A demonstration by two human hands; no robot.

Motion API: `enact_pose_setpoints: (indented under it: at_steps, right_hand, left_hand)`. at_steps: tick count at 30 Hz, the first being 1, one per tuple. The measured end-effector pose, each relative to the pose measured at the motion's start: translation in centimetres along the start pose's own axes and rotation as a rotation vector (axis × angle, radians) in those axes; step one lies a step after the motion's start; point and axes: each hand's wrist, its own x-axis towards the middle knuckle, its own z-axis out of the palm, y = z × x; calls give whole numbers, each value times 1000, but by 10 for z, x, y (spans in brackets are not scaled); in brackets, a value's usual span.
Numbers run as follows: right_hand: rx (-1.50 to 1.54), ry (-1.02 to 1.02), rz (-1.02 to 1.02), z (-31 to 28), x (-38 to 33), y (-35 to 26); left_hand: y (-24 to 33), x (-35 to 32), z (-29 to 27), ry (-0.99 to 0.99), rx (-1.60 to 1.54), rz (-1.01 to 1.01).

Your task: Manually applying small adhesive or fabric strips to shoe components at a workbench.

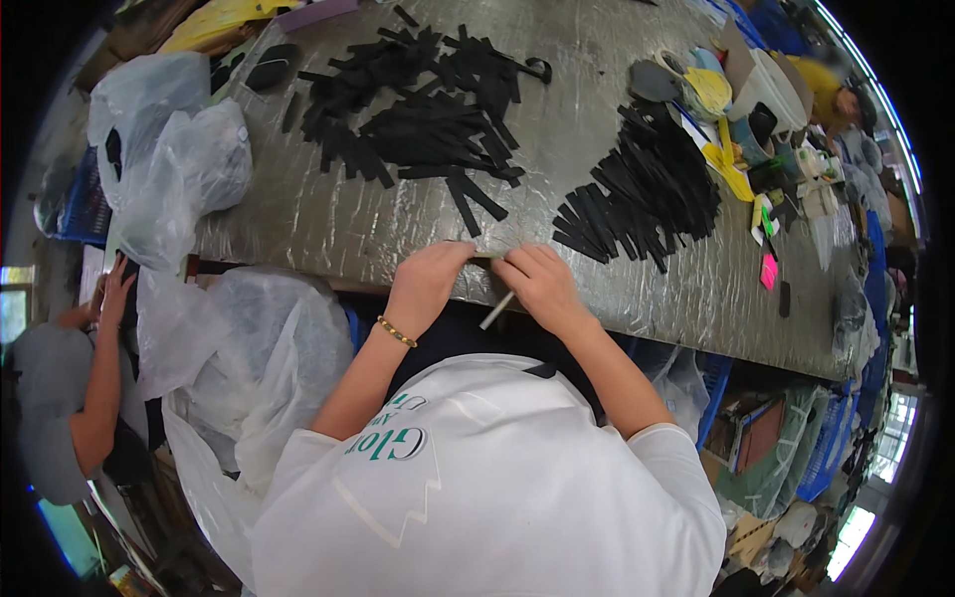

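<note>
At the table's near edge, my left hand (428,284) and my right hand (542,287) are close together with fingers pinched. A narrow pale strip (496,310) hangs below my right fingers. A short pale stretch of it seems to run across between both sets of fingertips, though most is covered by the fingers. Just beyond my left hand, a few black fabric strips (477,199) stick out from a loose, tangled pile of black strips (418,129). To the right lies a second pile of black strips (647,189), laid more evenly side by side.
The silvery sheet-covered table (328,224) fills the middle. Filled clear plastic bags (169,149) crowd its left side. Tape rolls, yellow scissors-like handles (731,164) and a pink tag (769,271) lie at right. Another person's arm (99,388) shows at far left.
</note>
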Motion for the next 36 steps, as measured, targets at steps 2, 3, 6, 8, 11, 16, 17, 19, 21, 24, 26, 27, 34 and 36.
enact_pose_setpoints:
  at_steps: [2, 3, 6, 8, 11, 16, 17, 19, 21, 24, 26, 27, 34, 36]
  right_hand:
    - [-53, -18, -17, -11, -18, 5]
    - [-80, -2, -29, -13, -26, 8]
    - [-76, 5, -39, -19, -40, 12]
    - [-76, -7, -49, -22, -47, 13]
    - [-72, -16, -56, -26, -53, 18]
    - [44, 46, 116, -25, -50, 18]
    - [82, 58, 192, -26, -44, 13]
    - [119, 70, 272, -23, -41, 10]
    - [193, 59, 365, -16, -43, 11]
    - [217, 105, 540, -15, -41, 2]
    - [184, 91, 604, -13, -42, -6]
    - [150, 80, 669, -12, -43, -9]
    - [176, 212, 711, -6, -49, -21]
    - [234, 234, 753, -4, -51, -20]
  left_hand:
    - [-1, 3, 8, -22, 153, 178]
    - [-1, 5, 12, -59, 149, 269]
    - [13, 15, 15, -109, 153, 386]
    - [16, 18, 16, -118, 166, 408]
    - [12, 22, 20, -211, 156, 421]
    - [17, 21, 22, -246, 159, 397]
    - [18, 19, 22, -249, 159, 397]
    - [19, 17, 21, -251, 148, 399]
    - [24, 15, 20, -263, 128, 375]
    - [26, 8, 21, -266, 87, 305]
    - [26, 5, 25, -262, 61, 268]
    - [27, 4, 26, -237, 78, 265]
    - [29, 2, 39, -152, 131, 305]
    - [29, 5, 43, -154, 111, 309]
